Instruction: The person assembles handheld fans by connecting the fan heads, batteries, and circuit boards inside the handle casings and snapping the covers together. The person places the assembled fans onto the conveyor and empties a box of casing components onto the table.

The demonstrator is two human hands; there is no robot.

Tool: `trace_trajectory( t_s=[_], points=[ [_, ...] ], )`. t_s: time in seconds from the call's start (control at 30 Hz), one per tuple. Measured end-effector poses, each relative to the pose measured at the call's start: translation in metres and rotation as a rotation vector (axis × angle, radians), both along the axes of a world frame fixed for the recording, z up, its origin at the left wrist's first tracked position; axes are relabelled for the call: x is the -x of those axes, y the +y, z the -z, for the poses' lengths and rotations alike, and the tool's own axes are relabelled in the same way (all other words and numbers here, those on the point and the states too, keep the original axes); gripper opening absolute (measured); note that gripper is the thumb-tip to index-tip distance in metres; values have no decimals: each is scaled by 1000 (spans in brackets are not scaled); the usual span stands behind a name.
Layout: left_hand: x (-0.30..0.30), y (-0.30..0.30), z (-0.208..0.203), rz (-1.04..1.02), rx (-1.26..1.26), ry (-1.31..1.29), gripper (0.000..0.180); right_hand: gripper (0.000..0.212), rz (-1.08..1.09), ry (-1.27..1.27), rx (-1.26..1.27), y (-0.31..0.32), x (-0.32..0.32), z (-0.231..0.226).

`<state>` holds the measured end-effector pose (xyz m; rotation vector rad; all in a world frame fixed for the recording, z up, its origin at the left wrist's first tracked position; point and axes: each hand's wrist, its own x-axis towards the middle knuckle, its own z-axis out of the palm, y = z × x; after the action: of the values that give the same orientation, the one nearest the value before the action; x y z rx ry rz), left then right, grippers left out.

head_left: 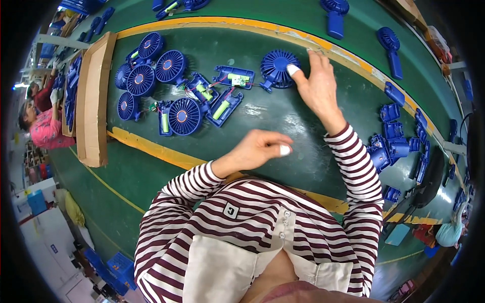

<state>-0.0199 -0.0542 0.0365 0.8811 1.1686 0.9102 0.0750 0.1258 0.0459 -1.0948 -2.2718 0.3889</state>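
My right hand (pixel 319 86) reaches over the green bench, its fingers stretched out. Its white-wrapped thumb touches the right edge of a blue fan head (pixel 279 66), which lies grille up. My left hand (pixel 258 150) hovers near the bench's front edge, fingers loosely curled, thumb apart from them, nothing seen in it. Left of the fan head, a blue handle shell (pixel 234 77) holds a green circuit board and a green battery cell, with thin wires. More opened shells with battery cells lie beside it, next to a blue fan (pixel 185 116) and several other fan heads (pixel 141 80).
Blue shell pieces (pixel 396 139) are heaped at the right. A cardboard box (pixel 94 101) stands at the left end. Beyond the yellow edge strip, finished-looking handheld fans (pixel 390 48) lie on a green surface. People (pixel 48 118) sit at the far left.
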Motion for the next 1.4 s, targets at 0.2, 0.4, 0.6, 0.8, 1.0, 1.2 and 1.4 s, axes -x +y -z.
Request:
trace_trajectory(
  t_s=[0.2, 0.4, 0.6, 0.8, 1.0, 1.2, 1.4],
  points=[
    [48, 4, -23, -329, -208, 332, 21, 77, -62, -84, -9, -6, 17, -6],
    [31, 3, -22, -306, -115, 211, 24, 68, -241, -156, 68, -7, 12, -5],
    [9, 12, -21, -172, -117, 126, 25, 27, 440, -221, -342, 119, -87, -12],
    [9, 19, -15, -199, -85, 114, 23, 67, 921, -407, -149, 231, -211, 20],
    [-4, 35, -31, -169, -124, 65, 24, 60, 850, -72, -6, 236, -230, 18],
    [-45, 84, -73, -188, -367, 32, 25, 37, 269, 1179, 655, 151, -174, -64],
    [-63, 139, -99, -361, -556, -164, 41, 47, -341, 1413, 775, 46, -113, -85]
  ],
)
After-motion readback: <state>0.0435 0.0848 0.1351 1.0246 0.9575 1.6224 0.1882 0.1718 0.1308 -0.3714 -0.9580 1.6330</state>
